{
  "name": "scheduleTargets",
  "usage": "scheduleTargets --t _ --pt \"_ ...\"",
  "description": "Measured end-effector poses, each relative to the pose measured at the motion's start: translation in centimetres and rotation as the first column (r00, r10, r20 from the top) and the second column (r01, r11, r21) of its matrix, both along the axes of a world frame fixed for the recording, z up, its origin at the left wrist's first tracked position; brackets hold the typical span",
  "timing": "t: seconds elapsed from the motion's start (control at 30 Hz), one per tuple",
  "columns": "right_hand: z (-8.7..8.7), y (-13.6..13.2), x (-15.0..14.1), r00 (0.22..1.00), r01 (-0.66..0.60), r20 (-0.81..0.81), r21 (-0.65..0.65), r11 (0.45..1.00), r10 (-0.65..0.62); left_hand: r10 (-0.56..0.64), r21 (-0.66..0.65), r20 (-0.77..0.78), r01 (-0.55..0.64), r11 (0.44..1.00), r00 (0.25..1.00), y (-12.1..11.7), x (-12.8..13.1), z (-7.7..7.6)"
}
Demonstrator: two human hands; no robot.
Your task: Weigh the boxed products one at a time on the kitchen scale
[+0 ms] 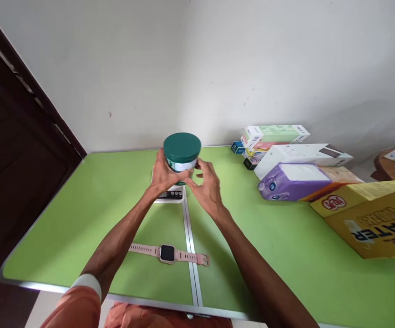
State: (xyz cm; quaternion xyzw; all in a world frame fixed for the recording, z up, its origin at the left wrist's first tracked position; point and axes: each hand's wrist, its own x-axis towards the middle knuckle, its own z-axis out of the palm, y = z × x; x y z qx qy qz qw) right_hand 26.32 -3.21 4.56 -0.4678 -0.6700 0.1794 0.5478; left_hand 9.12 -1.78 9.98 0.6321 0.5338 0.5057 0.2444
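A jar (182, 148) with a wide dark green lid and a pale label is held up in front of me, tilted slightly. My left hand (165, 172) wraps around its left side, thumb across the front. On the right side, my right hand (208, 187) grips the jar with its thumb low and fingers curled behind. Below and partly hidden by the hands and jar is a white digital scale (170, 196) with a dark button panel; I cannot tell whether the jar touches it. Nearer to me, a pink smartwatch (167, 253) lies flat with its strap stretched out.
The green folding table (115, 200) has a metal seam (191, 259) down its middle. Along the right lie a yellow carton (371, 223), a purple pack (293, 182), a white box (303, 155) and several smaller boxes (274, 134). A wall stands behind, a dark door (20, 150) at left.
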Motion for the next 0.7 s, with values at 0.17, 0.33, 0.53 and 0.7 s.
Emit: scheduleTargets --t 0.17,0.33,0.53,0.7 --pt "-1.1 4.3 -2.8 0.984 -0.178 -0.018 -0.037 0.983 0.178 0.125 -0.019 -0.055 -0.126 0.992 0.991 2.4 -4.3 -0.6" --pt "-3.3 5.9 -3.4 0.985 -0.109 -0.139 -0.072 0.991 0.098 0.124 -0.052 -0.038 -0.126 0.991 0.992 3.2 -5.5 -1.4" --pt "-6.7 6.8 -4.3 0.953 0.047 -0.286 -0.18 0.982 -0.098 0.113 -0.069 -0.036 -0.116 0.991 0.993 3.7 -5.1 -1.8" --pt "-8.5 7.2 -4.5 0.931 0.053 -0.337 -0.256 0.965 -0.141 0.111 -0.068 -0.017 -0.112 0.991 0.994 4.2 -4.6 -2.7"
